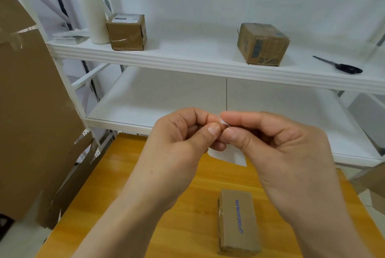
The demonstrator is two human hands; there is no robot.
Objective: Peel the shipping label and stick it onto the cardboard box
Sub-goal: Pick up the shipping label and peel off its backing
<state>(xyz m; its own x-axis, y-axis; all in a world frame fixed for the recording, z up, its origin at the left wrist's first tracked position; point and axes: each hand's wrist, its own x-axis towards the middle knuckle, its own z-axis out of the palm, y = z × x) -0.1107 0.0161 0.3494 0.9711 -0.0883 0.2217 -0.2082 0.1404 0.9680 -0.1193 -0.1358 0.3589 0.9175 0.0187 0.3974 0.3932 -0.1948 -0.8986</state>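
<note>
A small cardboard box [237, 222] lies flat on a yellow wooden table [129, 195]. It has the blue word DECATHLON on its top. The box is closed and has clear tape on it, so what is inside cannot be seen.

Up above the box, two hands are held in the air, very close together. The left hand [179, 132] pinches the top of a white shipping label [227, 156] between its thumb and first finger. The right hand [270, 138] pinches the same top edge just beside it, also with thumb and first finger. The other fingers of both hands are curled in. The label hangs down under the hands. It is higher than the box and does not touch it. Only its plain white side shows.

Behind the box stands a white shelf rack [187, 57]. On its top shelf, behind the box and to the left, sits a brown box [126, 32] with a white label on top. It is taped shut. Farther left from there stand a tall white roll [91, 13] and a flat stack of sheets [70, 39]. Behind the box and a little to the right sits another brown box [262, 44], also taped shut, with dark print on its sides. What these two hold cannot be seen. Farther right lie black scissors [341, 66].

Far to the left of the box, big brown cardboard sheets [31, 101] stand by the rack.
</note>
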